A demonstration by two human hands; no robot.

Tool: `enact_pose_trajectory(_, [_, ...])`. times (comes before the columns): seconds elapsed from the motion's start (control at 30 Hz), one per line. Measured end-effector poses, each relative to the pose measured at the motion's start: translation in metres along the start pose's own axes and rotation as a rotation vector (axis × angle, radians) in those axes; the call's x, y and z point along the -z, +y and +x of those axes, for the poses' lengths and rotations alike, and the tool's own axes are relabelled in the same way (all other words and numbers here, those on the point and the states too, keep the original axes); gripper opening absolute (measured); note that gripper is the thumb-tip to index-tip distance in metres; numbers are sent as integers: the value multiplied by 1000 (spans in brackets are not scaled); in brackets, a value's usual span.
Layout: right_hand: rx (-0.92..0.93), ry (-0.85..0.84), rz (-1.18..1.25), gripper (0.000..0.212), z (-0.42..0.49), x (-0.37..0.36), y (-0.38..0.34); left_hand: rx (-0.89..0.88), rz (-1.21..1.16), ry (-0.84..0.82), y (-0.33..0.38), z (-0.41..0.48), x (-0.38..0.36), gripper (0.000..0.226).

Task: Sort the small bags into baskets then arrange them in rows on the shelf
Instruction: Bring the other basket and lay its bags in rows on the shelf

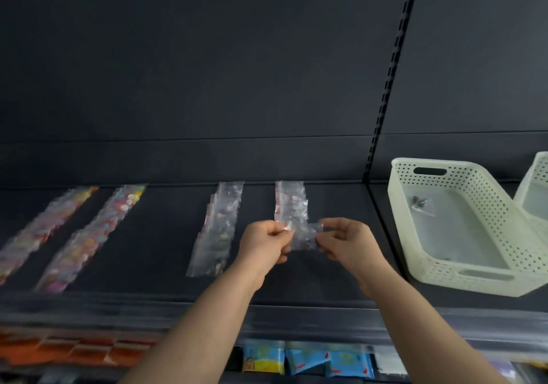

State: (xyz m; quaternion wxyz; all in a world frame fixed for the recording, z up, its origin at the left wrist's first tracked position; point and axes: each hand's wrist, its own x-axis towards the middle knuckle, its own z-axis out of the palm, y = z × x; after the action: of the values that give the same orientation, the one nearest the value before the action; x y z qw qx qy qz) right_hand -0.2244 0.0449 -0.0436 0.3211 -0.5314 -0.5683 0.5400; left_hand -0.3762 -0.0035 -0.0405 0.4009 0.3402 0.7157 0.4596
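Dim even light, motion-blurred, wide-angle edge distortion

Left hand (264,243) and right hand (345,243) are pinching a clear bag (304,237) by opposite edges over the dark shelf (166,265). A short row of clear bags (290,202) is lying at 12 o'clock from it, a longer clear row (218,229) at 9 o'clock. A white basket (462,274) is sitting at 3 o'clock, holding one small bag (419,204).

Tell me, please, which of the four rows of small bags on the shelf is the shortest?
The rightmost row, nearest the white basket: it ends about halfway forward on the shelf, while the other three run much closer to its front edge.
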Motion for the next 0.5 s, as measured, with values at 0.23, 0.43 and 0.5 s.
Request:
enact_pose_trajectory(0.23, [58,128,-289,28,2,-28,19,-67,317,70,-31,12,13,13])
enact_pose_trajectory(0.43, [83,225,-356,36,15,-40,14,-130,463,125,-29,27,11,25])
enact_pose_trajectory(0.5, [80,246,-380,37,18,-42,16,-131,497,128,-29,30,9,29])
